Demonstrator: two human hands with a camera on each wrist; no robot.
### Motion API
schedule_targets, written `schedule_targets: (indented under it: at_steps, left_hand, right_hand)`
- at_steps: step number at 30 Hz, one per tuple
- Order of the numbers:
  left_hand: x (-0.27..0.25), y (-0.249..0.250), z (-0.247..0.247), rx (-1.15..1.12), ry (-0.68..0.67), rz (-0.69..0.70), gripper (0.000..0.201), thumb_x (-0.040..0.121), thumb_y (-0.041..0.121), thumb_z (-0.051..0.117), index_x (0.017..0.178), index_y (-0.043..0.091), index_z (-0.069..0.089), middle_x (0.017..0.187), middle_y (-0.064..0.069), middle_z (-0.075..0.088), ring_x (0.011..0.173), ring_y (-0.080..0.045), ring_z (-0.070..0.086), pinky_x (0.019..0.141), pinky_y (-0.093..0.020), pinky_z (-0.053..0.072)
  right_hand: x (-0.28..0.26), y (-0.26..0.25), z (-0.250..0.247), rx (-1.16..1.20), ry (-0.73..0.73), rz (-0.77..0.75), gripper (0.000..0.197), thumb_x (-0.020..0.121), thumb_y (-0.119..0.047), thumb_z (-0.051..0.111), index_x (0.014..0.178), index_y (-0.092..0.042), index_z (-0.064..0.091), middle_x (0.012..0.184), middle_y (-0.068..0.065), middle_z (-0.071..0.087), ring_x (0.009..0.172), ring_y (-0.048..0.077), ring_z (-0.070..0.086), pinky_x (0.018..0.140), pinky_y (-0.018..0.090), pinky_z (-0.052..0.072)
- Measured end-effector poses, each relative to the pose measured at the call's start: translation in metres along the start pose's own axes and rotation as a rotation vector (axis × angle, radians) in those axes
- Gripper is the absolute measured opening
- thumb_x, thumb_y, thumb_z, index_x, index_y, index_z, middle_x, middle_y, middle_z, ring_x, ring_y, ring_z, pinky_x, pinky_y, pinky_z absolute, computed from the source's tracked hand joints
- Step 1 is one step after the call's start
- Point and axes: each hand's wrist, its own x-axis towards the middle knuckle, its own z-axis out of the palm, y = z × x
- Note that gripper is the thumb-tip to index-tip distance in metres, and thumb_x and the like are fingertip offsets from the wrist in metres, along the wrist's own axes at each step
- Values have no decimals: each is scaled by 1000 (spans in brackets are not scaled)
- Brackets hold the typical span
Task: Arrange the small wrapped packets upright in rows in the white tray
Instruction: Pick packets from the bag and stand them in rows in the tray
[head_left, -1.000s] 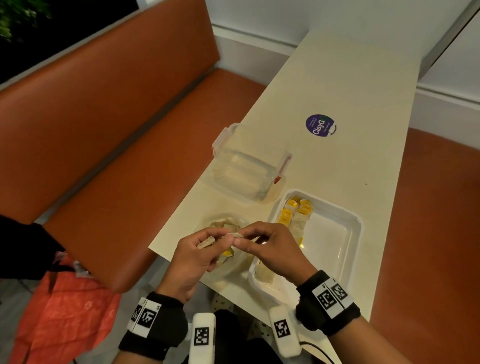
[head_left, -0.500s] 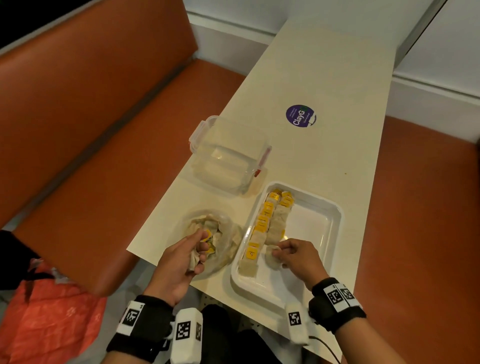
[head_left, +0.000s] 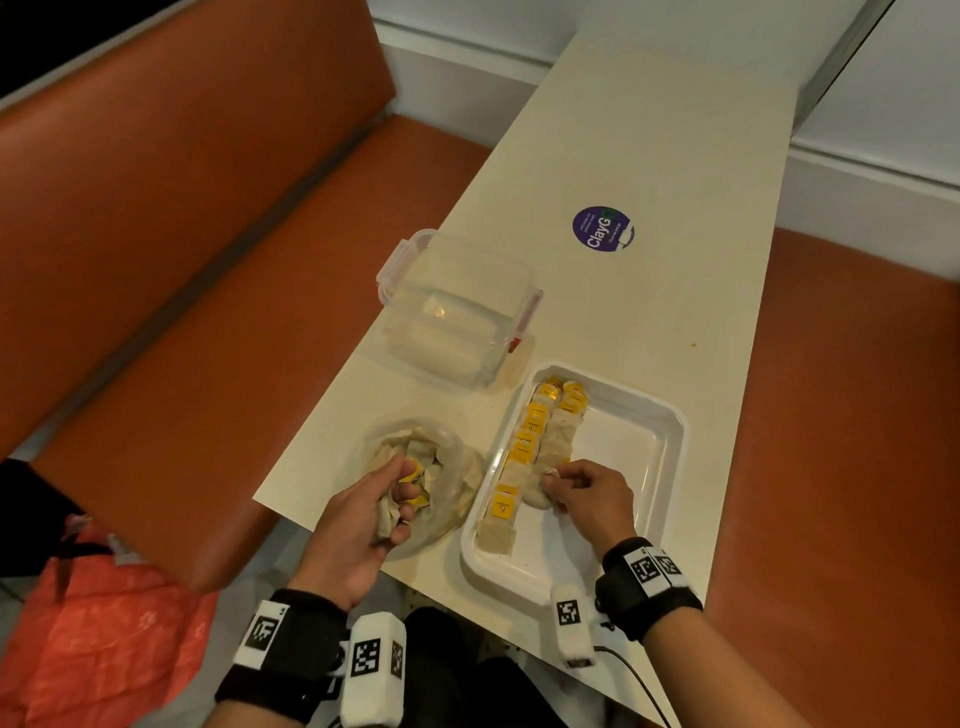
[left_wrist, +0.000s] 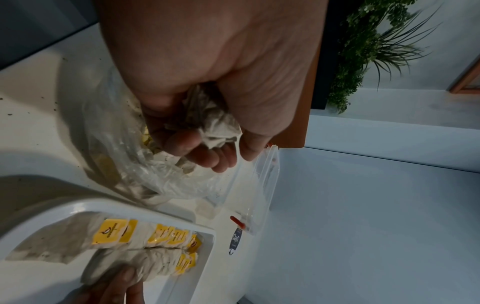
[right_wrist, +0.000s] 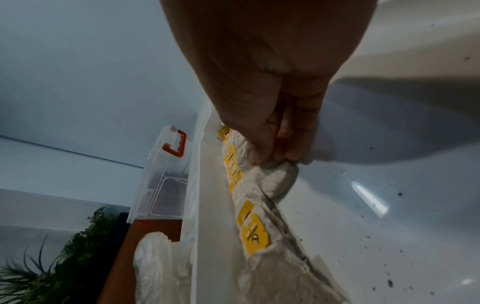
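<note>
Packets stand in two rows along the left side of the white tray (head_left: 670, 431), yellow labels up; left row runs nearly the full length, right row is shorter. My right hand (head_left: 587, 493) pinches a wrapped packet (right_wrist: 278, 181) at the near end of the second row, thumb against fingertips (right_wrist: 259, 158), grip closed tight on its top edge. Judgement: to seat it well, press it flush against its neighbour and keep it vertical before I let go, since the soft wrappers look likely to slump sideways with nothing behind them. Right wrist is raised above the tray floor, fingers pointing down and forward into the row. My left hand (head_left: 363, 519) sits in the clear plastic bag (head_left: 457, 488) just left of the tray on the tabletop (head_left: 675, 156), fingers curled round a crumpled bunch of loose packets (left_wrist: 215, 123), palm down, wrist hanging off the near edge. Clear lidded container (head_left: 457, 312) stands beyond the bag, apart from both hands. Judgement: roughly half the tray width remains unfilled, so many placements remain
</note>
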Motion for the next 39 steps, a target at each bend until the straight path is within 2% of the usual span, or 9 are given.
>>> schedule_targets:
  at_steps: [5,10,14,20,23,26,32,35,39]
  left_hand:
    - [1,-1,-2,3,-2,1,39,94,38,73,119,8,71,77,-1,60,62,-11,50,47,-24,35]
    - [2,-3,-1,8,-1,2,40,93,37,73,120,7,71,78,-2,60,62,-12,50,47,-24,35]
    - [3,-3,2,-4,1,-10,44,94,38,72,123,5,70,78,-2,62,62,-12,51,47,-23,36]
    - [-4,5,11,-160,-76,-86,48,96,56,62,112,12,72,83,-4,63,65,-14,56,47,-24,39]
    - [-5,10,12,-269,-138,-119,57,97,63,56,114,11,74,92,-10,67,74,-19,63,49,-24,45]
    - [-6,11,10,-337,-198,-138,67,96,67,54,122,8,70,101,-14,69,85,-25,70,57,-28,52]
    - [-13,10,14,-345,-281,-153,86,92,77,53,142,9,63,124,-19,67,105,-34,65,82,-41,55]
    - [-17,10,15,-356,-298,-148,90,93,80,50,148,9,58,150,-17,57,136,-38,54,107,-50,46]
    - [-22,11,18,-347,-267,-115,86,95,77,49,143,7,63,151,-19,58,140,-37,55,105,-49,50]
  right_hand:
    - [-1,-3,-2,0,12,1,12,82,-15,88,88,-13,77,78,15,76,58,16,67,55,17,53]
    - [-4,-3,-5,-64,24,-9,29,73,-22,94,93,-21,74,86,1,75,79,16,71,77,32,62]
    - [-7,-4,-6,-145,19,-32,44,68,-19,97,100,-17,67,94,-1,67,83,12,63,68,17,47]
    - [-8,-14,-7,-201,21,-41,29,75,-17,91,92,-18,67,94,1,70,88,19,67,66,19,46]
    - [-29,-44,-9,-168,32,-139,27,75,-26,91,89,-23,69,93,-6,71,83,13,67,65,19,45]
    - [-65,-83,-4,-157,-136,-321,27,71,-33,94,87,-32,73,91,-13,72,73,5,65,63,11,47]
    - [-110,-117,28,-480,-459,-859,43,74,-54,86,112,-41,72,106,-18,64,93,2,56,76,16,41]
    - [-107,-116,43,-687,-431,-907,53,77,-52,82,126,-39,65,124,-15,60,101,6,45,81,21,31]
    - [-107,-119,46,-709,-411,-904,54,75,-55,82,124,-40,67,115,-14,62,97,10,45,77,21,29]
